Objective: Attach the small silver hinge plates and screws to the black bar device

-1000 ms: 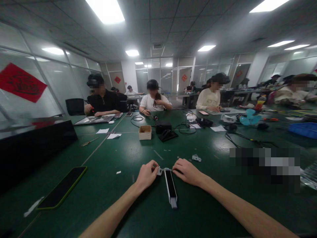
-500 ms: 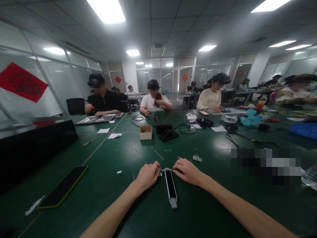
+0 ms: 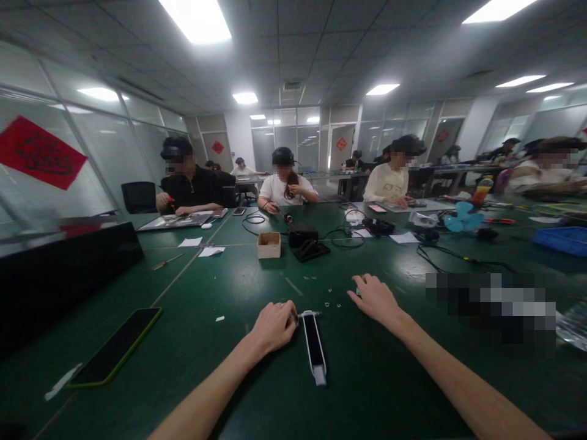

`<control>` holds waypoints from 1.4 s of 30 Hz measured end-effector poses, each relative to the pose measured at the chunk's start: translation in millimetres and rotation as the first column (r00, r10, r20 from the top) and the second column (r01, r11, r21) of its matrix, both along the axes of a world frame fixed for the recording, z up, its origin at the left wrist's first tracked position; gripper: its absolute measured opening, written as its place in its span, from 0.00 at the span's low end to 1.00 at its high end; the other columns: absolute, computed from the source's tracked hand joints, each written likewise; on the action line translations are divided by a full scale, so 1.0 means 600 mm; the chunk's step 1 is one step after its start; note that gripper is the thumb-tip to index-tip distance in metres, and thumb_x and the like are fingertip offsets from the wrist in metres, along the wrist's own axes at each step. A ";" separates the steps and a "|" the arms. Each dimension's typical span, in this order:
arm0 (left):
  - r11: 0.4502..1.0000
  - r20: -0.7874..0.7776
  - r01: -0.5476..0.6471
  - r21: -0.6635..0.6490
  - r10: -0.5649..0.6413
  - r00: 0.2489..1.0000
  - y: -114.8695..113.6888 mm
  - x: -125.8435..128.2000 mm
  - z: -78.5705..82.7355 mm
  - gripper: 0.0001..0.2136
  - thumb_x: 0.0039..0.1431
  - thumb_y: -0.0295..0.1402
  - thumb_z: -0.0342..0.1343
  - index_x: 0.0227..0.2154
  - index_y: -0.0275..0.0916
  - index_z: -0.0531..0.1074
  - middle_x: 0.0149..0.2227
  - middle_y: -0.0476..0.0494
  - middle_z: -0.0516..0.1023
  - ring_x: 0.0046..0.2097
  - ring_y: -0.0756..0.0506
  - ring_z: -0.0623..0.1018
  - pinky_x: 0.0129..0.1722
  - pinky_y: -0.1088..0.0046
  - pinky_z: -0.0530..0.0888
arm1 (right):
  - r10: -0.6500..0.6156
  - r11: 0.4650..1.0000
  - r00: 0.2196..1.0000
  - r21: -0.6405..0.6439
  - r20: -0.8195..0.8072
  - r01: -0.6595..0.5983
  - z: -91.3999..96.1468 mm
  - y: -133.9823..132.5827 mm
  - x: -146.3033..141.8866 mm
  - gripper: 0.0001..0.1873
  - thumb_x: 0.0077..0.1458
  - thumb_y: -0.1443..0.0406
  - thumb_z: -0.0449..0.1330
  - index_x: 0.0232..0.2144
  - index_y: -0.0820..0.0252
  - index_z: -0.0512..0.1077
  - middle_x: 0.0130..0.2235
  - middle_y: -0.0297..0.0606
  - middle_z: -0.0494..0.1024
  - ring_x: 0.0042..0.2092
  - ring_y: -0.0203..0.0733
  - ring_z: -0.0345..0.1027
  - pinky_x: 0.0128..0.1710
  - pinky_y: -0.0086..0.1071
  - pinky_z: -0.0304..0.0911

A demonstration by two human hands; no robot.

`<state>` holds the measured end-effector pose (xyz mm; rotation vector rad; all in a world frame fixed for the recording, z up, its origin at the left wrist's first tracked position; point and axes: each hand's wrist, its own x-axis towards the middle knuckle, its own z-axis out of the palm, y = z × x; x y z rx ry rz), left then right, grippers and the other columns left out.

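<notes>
On the green tabletop in front of me lies a long, narrow white-framed piece (image 3: 314,348) with a black inset. A thin rod (image 3: 317,314) crosses its far end. My left hand (image 3: 274,327) is closed at the rod's left end, its fingers pinching a small metal part that they mostly hide. My right hand (image 3: 376,300) is off to the right with its fingers apart, reaching over a small metal plate that is now almost fully covered. Between the hands, beyond the rod, sit several tiny nuts (image 3: 339,305).
A phone in a green case (image 3: 117,345) lies at left, near a screwdriver (image 3: 167,262). Farther back are a small open box (image 3: 268,245), a black box (image 3: 302,234) and cables. A blue fan blade (image 3: 463,217) and a blue tray (image 3: 562,239) stand at right. Several people sit opposite.
My right hand has let go of the rod's right end and moved right and away from me, over the metal plate. My left hand has stayed at the rod.
</notes>
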<state>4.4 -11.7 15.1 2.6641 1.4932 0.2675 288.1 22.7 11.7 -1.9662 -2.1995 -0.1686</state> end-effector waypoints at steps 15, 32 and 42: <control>0.999 -0.008 0.007 -0.034 -0.007 1.000 0.001 0.002 -0.003 0.07 0.61 0.32 0.44 0.39 0.40 0.65 0.36 0.45 0.75 0.37 0.46 0.74 0.39 0.69 0.66 | -0.067 0.977 0.988 -0.212 -0.140 0.037 0.000 0.002 0.013 0.10 0.60 0.62 0.51 0.41 0.60 0.66 0.42 0.46 0.68 0.41 0.45 0.68 0.36 0.33 0.62; 1.000 -0.006 0.009 -0.022 -0.009 1.000 0.003 0.002 -0.006 0.07 0.60 0.31 0.44 0.39 0.40 0.65 0.35 0.45 0.75 0.37 0.45 0.74 0.39 0.69 0.66 | 0.002 0.999 0.956 0.033 -0.294 0.008 -0.004 0.013 0.032 0.07 0.55 0.69 0.53 0.37 0.59 0.68 0.40 0.42 0.68 0.40 0.43 0.68 0.36 0.33 0.60; 1.000 0.007 0.014 -0.027 -0.013 1.000 0.000 0.002 -0.002 0.08 0.61 0.32 0.44 0.40 0.40 0.65 0.35 0.45 0.76 0.36 0.45 0.75 0.38 0.70 0.66 | 0.379 0.916 0.714 0.126 -0.588 -0.382 0.009 -0.025 -0.044 0.10 0.55 0.64 0.56 0.40 0.59 0.66 0.40 0.37 0.72 0.40 0.40 0.68 0.41 0.34 0.64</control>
